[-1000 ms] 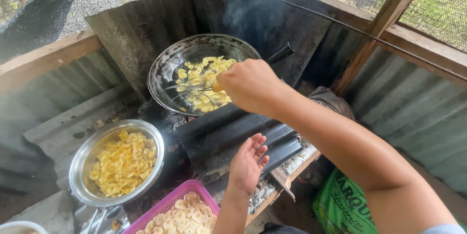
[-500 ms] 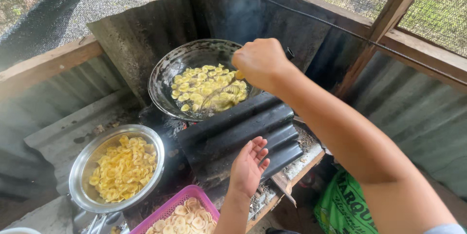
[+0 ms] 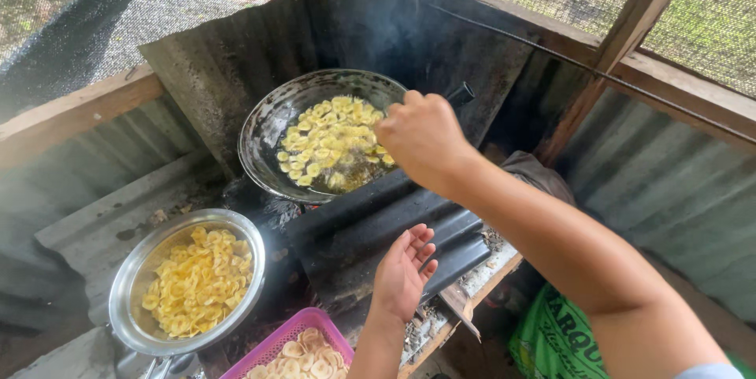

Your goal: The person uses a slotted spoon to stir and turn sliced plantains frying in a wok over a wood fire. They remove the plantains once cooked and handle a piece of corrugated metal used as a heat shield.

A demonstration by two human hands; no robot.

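Right hand (image 3: 425,139) closed in fist over wok (image 3: 272,123) rim, handle of stirring tool hidden; banana chips (image 3: 331,141) frying in oil. Left hand (image 3: 403,273) open, fingers spread, empty, above dark corrugated sheet (image 3: 370,225). Stir gently, keep wrist high above smoke, left hand off hot metal.

Green printed sack (image 3: 555,340), lower right

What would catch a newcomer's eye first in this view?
Most likely the dark frying pan at centre, full of pale yellow slices, with the right hand closed above its near edge and smoke rising behind. Next, the metal bowl of brighter yellow chips at lower left beside a pink basket of raw slices, and the left hand open, palm up, over the black corrugated sheet.
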